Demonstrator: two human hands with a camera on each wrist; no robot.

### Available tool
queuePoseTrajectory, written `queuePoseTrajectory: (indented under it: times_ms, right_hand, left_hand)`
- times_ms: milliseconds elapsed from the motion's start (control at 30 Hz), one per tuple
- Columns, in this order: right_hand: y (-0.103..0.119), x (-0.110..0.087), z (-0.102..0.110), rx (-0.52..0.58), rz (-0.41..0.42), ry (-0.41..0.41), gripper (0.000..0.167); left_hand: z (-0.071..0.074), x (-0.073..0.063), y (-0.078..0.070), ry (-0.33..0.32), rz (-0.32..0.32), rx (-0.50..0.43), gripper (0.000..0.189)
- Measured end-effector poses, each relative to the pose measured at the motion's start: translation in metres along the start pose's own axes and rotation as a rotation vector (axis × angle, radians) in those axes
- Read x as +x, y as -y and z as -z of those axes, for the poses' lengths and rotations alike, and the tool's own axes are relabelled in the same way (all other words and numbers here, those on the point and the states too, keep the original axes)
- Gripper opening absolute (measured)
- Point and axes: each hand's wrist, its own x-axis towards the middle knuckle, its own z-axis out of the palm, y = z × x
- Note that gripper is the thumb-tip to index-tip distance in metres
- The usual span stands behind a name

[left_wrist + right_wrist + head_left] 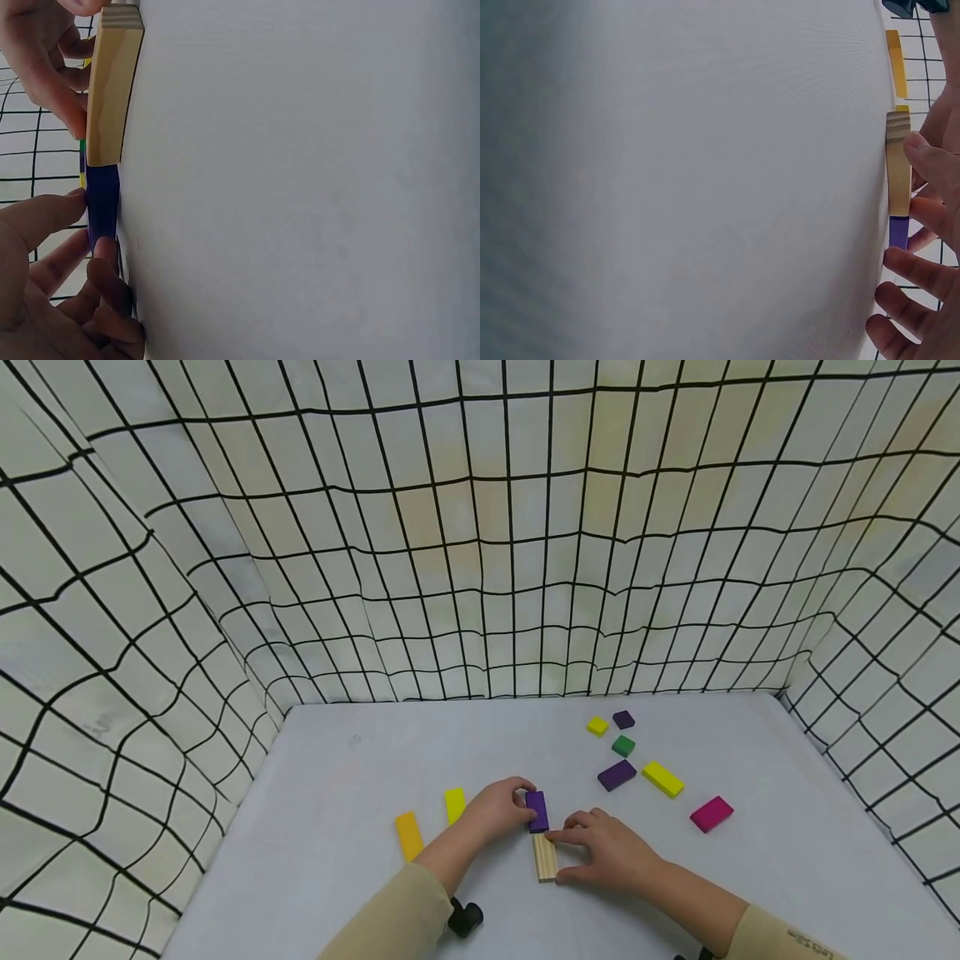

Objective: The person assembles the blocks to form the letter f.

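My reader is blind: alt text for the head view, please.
A left hand holds a purple block end to end with a pale wooden block, which the right hand touches, on a white table. Other blocks lie to either side, black netting behind.

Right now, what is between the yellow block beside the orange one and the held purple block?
In the head view, the left hand lies there, pinching the purple block.
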Motion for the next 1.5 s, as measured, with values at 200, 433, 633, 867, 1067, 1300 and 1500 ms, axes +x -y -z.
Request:
queuePoseTrajectory:
  times_ms: [200,433,633,867,1067,1300,1500]
  right_hand:
    - [0.0001,0.0006,-0.0004,-0.001,-0.004,0.001,0.055]
    - [0.0003,0.0006,0.0003,0.012,-0.003,0.000,0.055]
    - [0.0010,0.0001,0.0022,0.019,-0.006,0.002,0.055]
    - [0.0016,0.0000,0.0019,0.018,-0.014,0.005,0.056]
    - [0.0017,0.0003,0.0009,0.014,-0.020,0.008,0.057]
    - [0.0025,0.0000,-0.0001,0.011,-0.020,0.001,0.057]
    - [0.0026,-0.0012,-0.0015,0.001,-0.011,-0.019,0.055]
  left_hand:
    - [0.0001,-0.0005,0.0018,-0.001,-0.014,0.001,0.036]
    - [0.0021,-0.0020,0.0014,0.021,-0.003,-0.005,0.044]
    - [0.0031,-0.0037,-0.0003,0.041,0.005,-0.013,0.046]
    - [0.0020,-0.0039,-0.0001,0.039,-0.007,-0.006,0.045]
    - [0.0005,-0.0044,0.0006,0.041,-0.021,0.005,0.043]
    - [0.0010,-0.0062,0.0005,0.039,-0.026,0.010,0.044]
    - [0.0026,-0.0077,0.0003,0.046,-0.030,0.007,0.046]
